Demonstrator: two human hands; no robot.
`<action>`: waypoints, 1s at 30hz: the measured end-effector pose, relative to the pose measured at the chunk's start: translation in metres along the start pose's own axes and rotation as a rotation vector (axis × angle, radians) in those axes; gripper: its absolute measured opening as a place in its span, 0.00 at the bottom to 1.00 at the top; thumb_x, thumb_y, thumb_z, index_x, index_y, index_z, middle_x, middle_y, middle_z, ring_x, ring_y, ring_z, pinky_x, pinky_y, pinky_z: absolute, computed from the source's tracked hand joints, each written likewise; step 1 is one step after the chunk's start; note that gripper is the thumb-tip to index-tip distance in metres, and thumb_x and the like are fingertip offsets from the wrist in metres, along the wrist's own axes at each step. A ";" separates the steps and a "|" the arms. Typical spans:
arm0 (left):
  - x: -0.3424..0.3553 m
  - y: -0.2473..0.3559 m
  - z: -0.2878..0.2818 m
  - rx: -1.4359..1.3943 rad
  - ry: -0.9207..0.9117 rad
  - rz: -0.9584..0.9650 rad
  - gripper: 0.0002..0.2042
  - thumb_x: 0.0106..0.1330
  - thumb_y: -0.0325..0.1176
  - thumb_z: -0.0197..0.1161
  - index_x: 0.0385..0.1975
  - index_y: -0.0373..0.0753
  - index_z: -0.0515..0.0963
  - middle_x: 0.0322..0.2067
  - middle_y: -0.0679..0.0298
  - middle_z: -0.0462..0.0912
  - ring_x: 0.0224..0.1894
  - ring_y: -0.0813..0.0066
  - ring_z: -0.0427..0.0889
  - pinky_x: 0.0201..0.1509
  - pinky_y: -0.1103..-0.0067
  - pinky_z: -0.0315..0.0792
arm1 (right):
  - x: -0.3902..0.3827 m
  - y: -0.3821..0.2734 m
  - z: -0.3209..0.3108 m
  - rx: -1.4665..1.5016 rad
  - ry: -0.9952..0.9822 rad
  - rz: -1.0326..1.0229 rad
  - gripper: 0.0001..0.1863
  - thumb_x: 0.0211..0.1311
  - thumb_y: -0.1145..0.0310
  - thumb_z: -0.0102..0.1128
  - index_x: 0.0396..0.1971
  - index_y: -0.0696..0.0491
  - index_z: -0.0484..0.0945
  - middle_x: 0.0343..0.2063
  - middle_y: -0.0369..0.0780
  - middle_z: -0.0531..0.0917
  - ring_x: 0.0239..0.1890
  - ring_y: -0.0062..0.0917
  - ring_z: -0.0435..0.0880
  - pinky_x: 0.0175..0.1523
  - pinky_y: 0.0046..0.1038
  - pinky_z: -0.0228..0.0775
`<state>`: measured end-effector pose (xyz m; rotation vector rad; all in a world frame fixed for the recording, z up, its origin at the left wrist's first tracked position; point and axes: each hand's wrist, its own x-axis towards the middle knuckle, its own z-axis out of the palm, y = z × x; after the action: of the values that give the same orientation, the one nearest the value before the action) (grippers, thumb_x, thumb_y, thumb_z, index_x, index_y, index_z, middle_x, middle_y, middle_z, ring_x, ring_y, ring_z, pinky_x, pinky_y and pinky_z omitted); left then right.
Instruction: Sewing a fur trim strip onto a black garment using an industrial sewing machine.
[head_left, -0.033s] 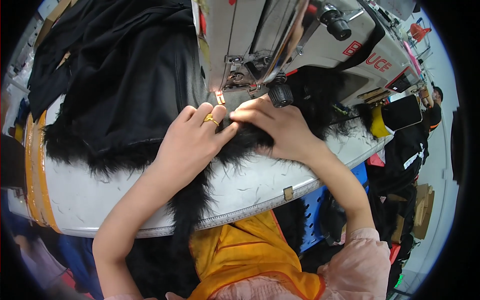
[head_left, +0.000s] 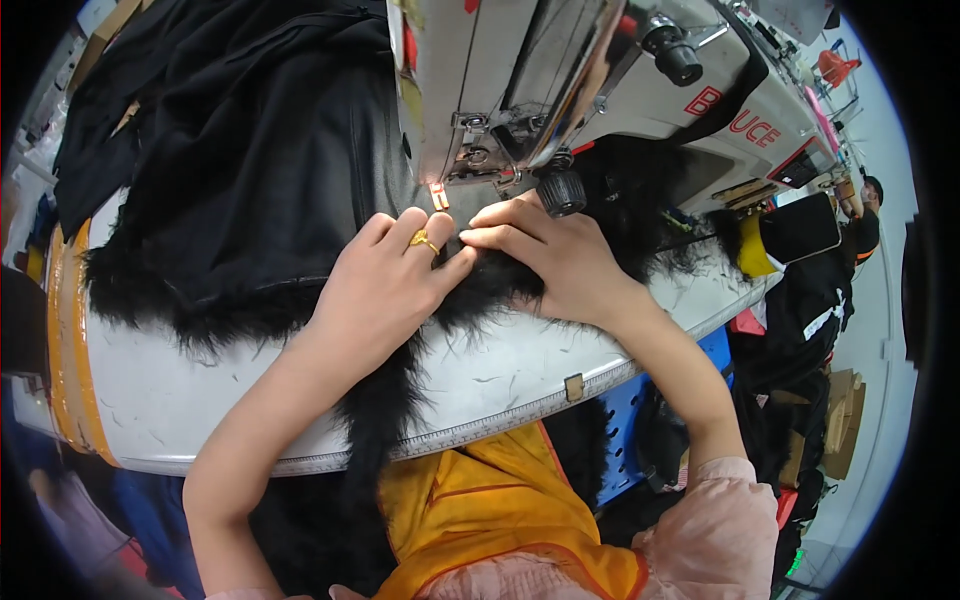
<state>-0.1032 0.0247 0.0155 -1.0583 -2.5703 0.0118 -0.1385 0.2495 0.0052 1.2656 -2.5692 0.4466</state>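
Note:
A black garment (head_left: 270,170) with a fluffy fur edge (head_left: 200,318) lies under the sewing machine's head, just in front of its lit presser foot (head_left: 440,196). My left hand (head_left: 388,275), with a gold ring on one finger, presses and grips the cloth left of the foot. Close by, my right hand (head_left: 560,255) bends over the black fur trim (head_left: 490,285), its fingers closed on the edge. The fingertips of both hands nearly meet below the foot. What lies under my palms is hidden. A strip of black fur (head_left: 385,400) hangs over the table's front edge.
The white sewing machine (head_left: 680,90) stands over the white table (head_left: 200,385), whose front rim carries a measuring tape (head_left: 500,422). A dark phone-like slab (head_left: 802,226) rests at the right on something yellow. A blue crate (head_left: 625,430) is below; another person (head_left: 868,215) is far right.
The fingers of my right hand have shifted slightly and spread a little apart at the tips. My left hand and the garment have hardly moved.

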 end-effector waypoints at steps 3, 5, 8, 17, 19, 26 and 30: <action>-0.010 -0.007 0.012 -0.237 0.199 0.004 0.16 0.52 0.29 0.59 0.42 0.42 0.78 0.42 0.67 0.76 0.46 0.73 0.76 0.48 0.79 0.71 | -0.003 0.003 0.000 -0.036 -0.019 -0.031 0.27 0.38 0.61 0.70 0.44 0.44 0.76 0.48 0.27 0.78 0.43 0.23 0.80 0.35 0.26 0.71; -0.013 -0.008 0.011 -0.225 0.205 -0.005 0.17 0.52 0.28 0.58 0.44 0.41 0.78 0.43 0.67 0.77 0.47 0.73 0.77 0.49 0.78 0.72 | -0.003 0.003 -0.003 -0.031 -0.023 -0.042 0.27 0.38 0.60 0.70 0.45 0.44 0.76 0.49 0.27 0.78 0.44 0.24 0.80 0.36 0.27 0.71; -0.011 -0.006 0.006 -0.206 0.182 0.000 0.17 0.52 0.28 0.58 0.44 0.40 0.78 0.42 0.67 0.76 0.46 0.73 0.76 0.49 0.79 0.71 | -0.001 0.000 -0.009 0.015 -0.022 -0.024 0.24 0.41 0.60 0.69 0.43 0.46 0.78 0.48 0.30 0.80 0.43 0.26 0.81 0.40 0.27 0.72; -0.011 -0.002 0.005 -0.023 0.081 0.036 0.20 0.53 0.29 0.57 0.48 0.39 0.77 0.43 0.65 0.75 0.44 0.75 0.74 0.49 0.81 0.69 | -0.007 -0.008 -0.026 0.107 0.270 -0.030 0.14 0.48 0.75 0.61 0.39 0.55 0.82 0.40 0.39 0.85 0.38 0.31 0.83 0.45 0.27 0.72; -0.013 -0.001 0.006 -0.031 0.122 0.030 0.20 0.52 0.28 0.58 0.48 0.38 0.77 0.43 0.64 0.76 0.44 0.74 0.75 0.50 0.80 0.71 | -0.011 -0.012 -0.033 0.018 0.250 -0.069 0.14 0.48 0.77 0.60 0.39 0.54 0.82 0.39 0.39 0.85 0.37 0.31 0.83 0.44 0.27 0.72; -0.014 -0.004 0.008 -0.139 0.206 0.015 0.20 0.51 0.26 0.59 0.47 0.37 0.77 0.40 0.62 0.79 0.46 0.70 0.79 0.52 0.77 0.75 | -0.088 0.005 -0.080 -0.187 0.363 0.199 0.10 0.52 0.82 0.56 0.35 0.58 0.79 0.32 0.42 0.83 0.36 0.33 0.81 0.44 0.28 0.71; -0.014 -0.001 0.002 -0.143 0.157 0.012 0.20 0.52 0.26 0.58 0.48 0.37 0.77 0.43 0.61 0.78 0.48 0.69 0.77 0.55 0.76 0.73 | -0.107 0.010 -0.079 -0.146 0.448 0.427 0.10 0.52 0.84 0.53 0.35 0.60 0.78 0.33 0.42 0.83 0.37 0.34 0.80 0.46 0.29 0.70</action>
<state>-0.0958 0.0148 0.0093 -1.0799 -2.4520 -0.2461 -0.0763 0.3623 0.0397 0.4877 -2.4088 0.5363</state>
